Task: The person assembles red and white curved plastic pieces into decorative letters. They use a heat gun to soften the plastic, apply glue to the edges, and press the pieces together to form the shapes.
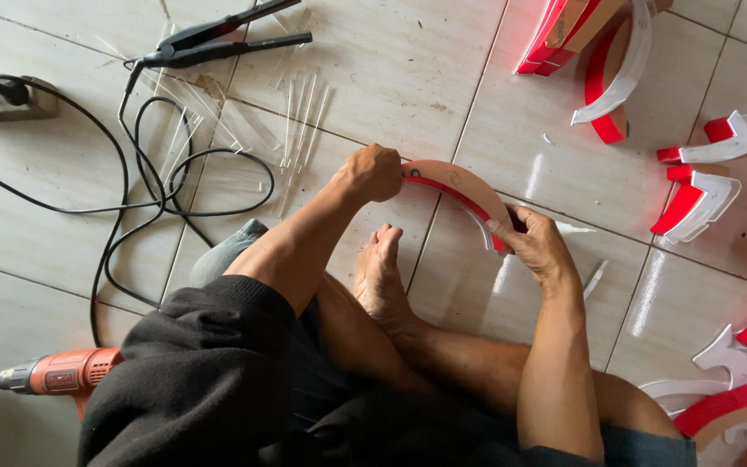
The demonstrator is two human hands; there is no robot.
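Head view: both hands grip a curved red-edged strip (456, 186), left hand (375, 171) fisted on one end, right hand (536, 246) pinching the other, apparently mid-bend; next calls for steady, even pressure.

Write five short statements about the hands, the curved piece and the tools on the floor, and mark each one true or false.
1. Both hands hold the curved red-edged piece. True.
2. The left hand grips the orange heat gun. False: the heat gun lies untouched on the floor.
3. The right hand grips the piece's right end. True.
4. The black flat iron lies on the person's lap. False: it lies on the tiles.
5. Clear strips lie on the tiles. True.
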